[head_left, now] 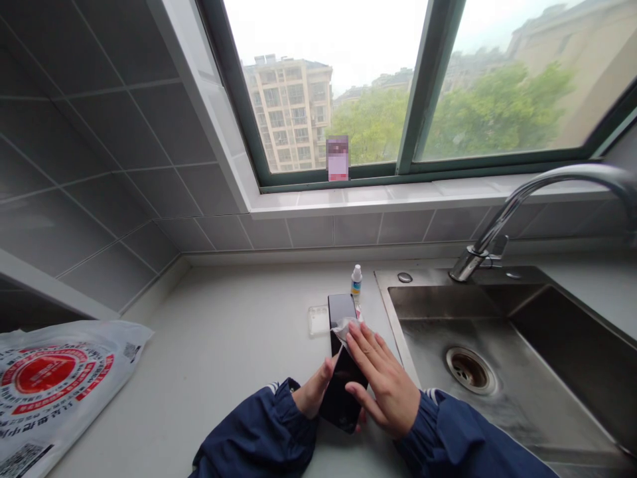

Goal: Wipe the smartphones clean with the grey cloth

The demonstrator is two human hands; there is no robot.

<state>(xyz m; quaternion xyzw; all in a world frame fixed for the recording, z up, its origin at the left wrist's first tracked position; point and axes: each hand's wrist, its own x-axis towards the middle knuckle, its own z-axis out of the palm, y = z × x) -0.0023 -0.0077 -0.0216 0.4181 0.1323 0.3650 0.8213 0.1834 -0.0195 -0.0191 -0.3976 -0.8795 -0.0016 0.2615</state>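
Pressing white wipe [343, 327] flat-fingered onto phone [343, 362], right hand [383, 382]; left hand [313, 392] gripping phone; bare sink [497, 312] alongside.

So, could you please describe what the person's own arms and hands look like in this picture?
Both arms wear dark navy blue long sleeves of a smooth jacket fabric, with gathered cuffs. The left sleeve and the right sleeve each show thin white stripes at the cuff edge. The left hand and right hand are bare: no gloves, and no rings or watch are visible.
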